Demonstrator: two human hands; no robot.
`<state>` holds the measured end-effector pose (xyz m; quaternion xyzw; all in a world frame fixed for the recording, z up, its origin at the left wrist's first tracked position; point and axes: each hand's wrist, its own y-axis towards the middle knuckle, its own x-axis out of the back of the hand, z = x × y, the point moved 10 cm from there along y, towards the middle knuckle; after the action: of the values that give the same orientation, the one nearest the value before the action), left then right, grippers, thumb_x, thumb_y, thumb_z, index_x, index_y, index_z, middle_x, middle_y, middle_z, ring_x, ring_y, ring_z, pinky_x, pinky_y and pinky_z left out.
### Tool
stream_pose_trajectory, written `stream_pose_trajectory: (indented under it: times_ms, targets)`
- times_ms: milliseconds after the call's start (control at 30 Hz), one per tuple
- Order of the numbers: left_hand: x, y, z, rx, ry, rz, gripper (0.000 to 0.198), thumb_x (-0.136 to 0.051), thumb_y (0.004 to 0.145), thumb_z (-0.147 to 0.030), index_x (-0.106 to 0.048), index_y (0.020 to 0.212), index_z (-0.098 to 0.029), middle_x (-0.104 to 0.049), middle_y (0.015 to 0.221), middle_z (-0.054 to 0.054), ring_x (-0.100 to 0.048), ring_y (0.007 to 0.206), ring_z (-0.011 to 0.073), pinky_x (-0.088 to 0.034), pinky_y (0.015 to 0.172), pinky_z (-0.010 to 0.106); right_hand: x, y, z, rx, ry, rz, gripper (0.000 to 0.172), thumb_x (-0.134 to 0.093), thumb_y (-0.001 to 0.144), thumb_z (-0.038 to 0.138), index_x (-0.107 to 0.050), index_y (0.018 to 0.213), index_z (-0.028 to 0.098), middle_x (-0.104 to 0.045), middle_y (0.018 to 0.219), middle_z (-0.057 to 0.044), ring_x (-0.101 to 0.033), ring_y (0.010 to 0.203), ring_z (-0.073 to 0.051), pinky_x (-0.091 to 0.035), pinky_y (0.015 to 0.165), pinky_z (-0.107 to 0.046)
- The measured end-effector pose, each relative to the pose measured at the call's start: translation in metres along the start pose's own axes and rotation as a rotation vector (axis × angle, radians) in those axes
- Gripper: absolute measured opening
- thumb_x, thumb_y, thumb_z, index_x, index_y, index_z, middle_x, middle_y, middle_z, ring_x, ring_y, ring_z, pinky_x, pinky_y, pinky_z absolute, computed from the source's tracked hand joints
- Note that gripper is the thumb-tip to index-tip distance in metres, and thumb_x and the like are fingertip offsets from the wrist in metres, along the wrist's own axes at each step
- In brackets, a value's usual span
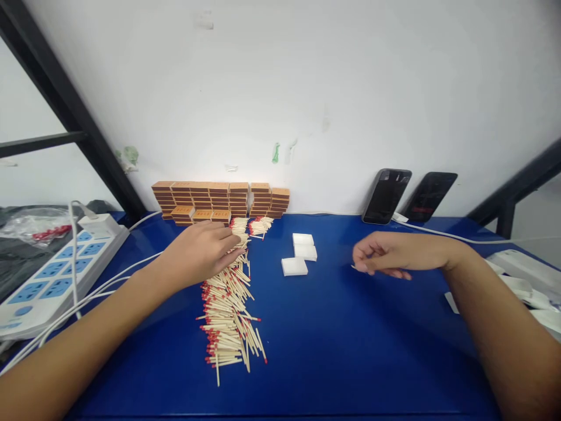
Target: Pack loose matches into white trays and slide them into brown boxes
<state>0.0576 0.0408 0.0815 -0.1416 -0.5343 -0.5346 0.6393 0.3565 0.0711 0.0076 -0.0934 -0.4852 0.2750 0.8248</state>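
A long heap of red-tipped matchsticks (230, 307) lies on the blue table. My left hand (205, 248) rests over the heap's far part, fingers stretched out and partly hiding the matchsticks beneath. A smaller bunch of matchsticks (259, 225) lies just beyond its fingertips. Out to the right, my right hand (381, 252) is closed in a pinch just above the table. A tiny pale tip pokes out from its fingers; what it belongs to I cannot make out. Between the hands sit three small white matchbox trays (294, 267), two of them touching.
Stacked matchboxes (210, 199) stand along the wall. Two dark phones (385, 196) lean at the back right, with a white cable nearby. A white power strip (61, 269) with cords lies at left. White pieces (530, 292) are piled at the right edge, partly behind my forearm.
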Motion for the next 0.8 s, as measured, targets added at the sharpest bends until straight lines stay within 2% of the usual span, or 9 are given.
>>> stream_pose_trajectory:
  times_ms: [33, 100, 133, 167, 233, 367, 533, 733, 800]
  targets:
    - [0.000, 0.000, 0.000, -0.001, -0.002, 0.002, 0.039, -0.046, 0.108, -0.037, -0.073, 0.090, -0.016, -0.068, 0.074, 0.004, -0.063, 0.072, 0.0195, -0.046, 0.068, 0.034, 0.020, 0.001, 0.006, 0.011, 0.011, -0.199, 0.037, -0.056, 0.093, 0.057, -0.070, 0.091, 0.022, -0.069, 0.075, -0.006, -0.060, 0.058, -0.020, -0.050, 0.060, -0.033]
    - [0.000, 0.001, 0.000, -0.001, -0.005, -0.001, 0.040, -0.045, 0.108, -0.038, -0.072, 0.089, -0.016, -0.067, 0.074, 0.005, -0.063, 0.072, 0.0195, -0.046, 0.068, 0.034, 0.071, -0.018, 0.014, 0.000, -0.044, -0.789, 0.037, -0.045, 0.099, 0.049, -0.069, 0.109, 0.023, -0.074, 0.093, -0.011, -0.066, 0.072, -0.025, -0.052, 0.073, -0.038]
    - [0.001, 0.001, 0.000, 0.000, -0.006, -0.005, 0.041, -0.045, 0.109, -0.038, -0.072, 0.088, -0.016, -0.067, 0.074, 0.005, -0.063, 0.072, 0.0195, -0.046, 0.068, 0.034, 0.083, -0.028, 0.018, 0.013, -0.087, -0.965, 0.037, -0.043, 0.100, 0.045, -0.066, 0.121, 0.023, -0.075, 0.105, -0.013, -0.068, 0.080, -0.027, -0.052, 0.081, -0.040]
    - [0.001, 0.002, 0.000, 0.002, -0.007, -0.006, 0.042, -0.044, 0.109, -0.039, -0.072, 0.088, -0.016, -0.068, 0.074, 0.005, -0.063, 0.072, 0.0193, -0.046, 0.068, 0.033, 0.090, -0.037, 0.020, 0.009, -0.136, -1.094, 0.039, -0.043, 0.100, 0.041, -0.063, 0.128, 0.022, -0.075, 0.111, -0.014, -0.068, 0.083, -0.028, -0.051, 0.085, -0.041]
    - [0.001, 0.002, 0.000, 0.007, -0.006, -0.004, 0.043, -0.043, 0.109, -0.040, -0.072, 0.088, -0.016, -0.068, 0.075, 0.005, -0.063, 0.073, 0.0188, -0.046, 0.069, 0.033, 0.096, -0.047, 0.018, -0.025, -0.248, -1.192, 0.039, -0.047, 0.098, 0.038, -0.064, 0.129, 0.021, -0.074, 0.116, -0.014, -0.068, 0.085, -0.028, -0.049, 0.088, -0.042]
    - [0.000, 0.001, -0.001, 0.001, 0.007, 0.013, 0.042, -0.043, 0.109, -0.040, -0.072, 0.089, -0.017, -0.068, 0.076, 0.005, -0.064, 0.074, 0.0188, -0.047, 0.070, 0.033, 0.103, -0.056, -0.026, -0.276, -0.344, -1.062, 0.029, -0.054, 0.092, 0.041, -0.074, 0.100, 0.022, -0.077, 0.097, -0.010, -0.067, 0.085, -0.029, -0.046, 0.077, -0.039]
    - [-0.003, 0.000, 0.000, 0.005, -0.007, 0.018, 0.041, -0.044, 0.109, -0.040, -0.073, 0.090, -0.017, -0.068, 0.075, 0.005, -0.064, 0.073, 0.0189, -0.047, 0.069, 0.033, 0.111, -0.068, -0.103, -0.462, -0.255, -0.779, 0.031, -0.062, 0.084, 0.049, -0.074, 0.091, 0.021, -0.078, 0.093, -0.013, -0.067, 0.080, -0.029, -0.046, 0.068, -0.040]
    - [-0.002, -0.001, 0.000, -0.003, -0.017, -0.006, 0.037, -0.047, 0.107, -0.037, -0.073, 0.093, -0.017, -0.071, 0.078, 0.006, -0.066, 0.076, 0.0197, -0.049, 0.071, 0.033, 0.076, -0.110, -0.181, -0.584, 0.079, -0.374, 0.029, -0.074, 0.062, 0.054, -0.073, 0.069, 0.026, -0.077, 0.086, -0.018, -0.071, 0.077, -0.034, -0.053, 0.060, -0.045]
    - [-0.001, -0.001, -0.001, -0.009, -0.007, -0.007, 0.036, -0.047, 0.107, -0.037, -0.073, 0.094, -0.017, -0.071, 0.078, 0.006, -0.066, 0.077, 0.0201, -0.049, 0.071, 0.034, 0.073, -0.130, -0.190, -0.580, 0.029, -0.458, 0.025, -0.079, 0.057, 0.050, -0.073, 0.066, 0.028, -0.076, 0.082, -0.018, -0.071, 0.071, -0.032, -0.053, 0.057, -0.044]
